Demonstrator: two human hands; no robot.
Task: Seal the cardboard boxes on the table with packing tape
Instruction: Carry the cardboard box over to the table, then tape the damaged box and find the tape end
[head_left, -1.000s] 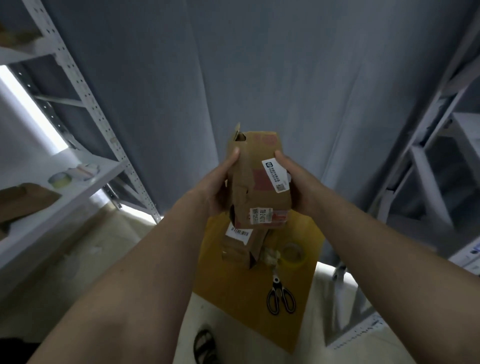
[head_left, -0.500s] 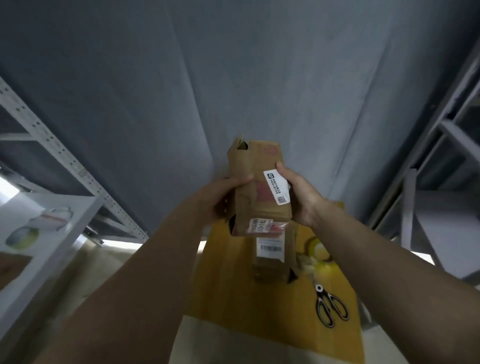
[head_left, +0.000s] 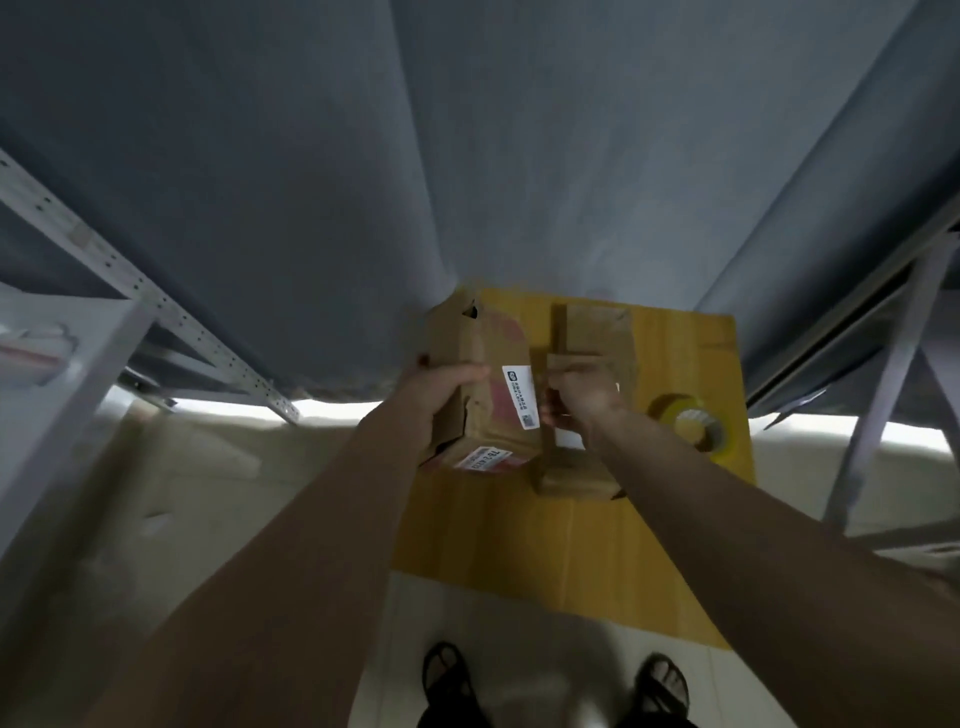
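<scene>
Box (head_left: 480, 384) closed, contents unseen | left hand (head_left: 434, 395) holds | right hand (head_left: 582, 402) curled beside

My view is dim and grainy. The brightest light is a white strip glowing under the hem of the grey fabric curtain (head_left: 467, 156) at the far wall, blown out to pure white. It reflects softly off the pale tiled floor (head_left: 208, 493) at left. The yellow-topped table (head_left: 519, 535) looks muted, and the worn brown cardboard box (head_left: 483, 364) held above it is in shade. Wide-angle distortion bends the grey metal shelving uprights (head_left: 130, 280) at both side edges. My right hand (head_left: 582, 400) is smeared by motion blur; fine label print is unreadable.
</scene>
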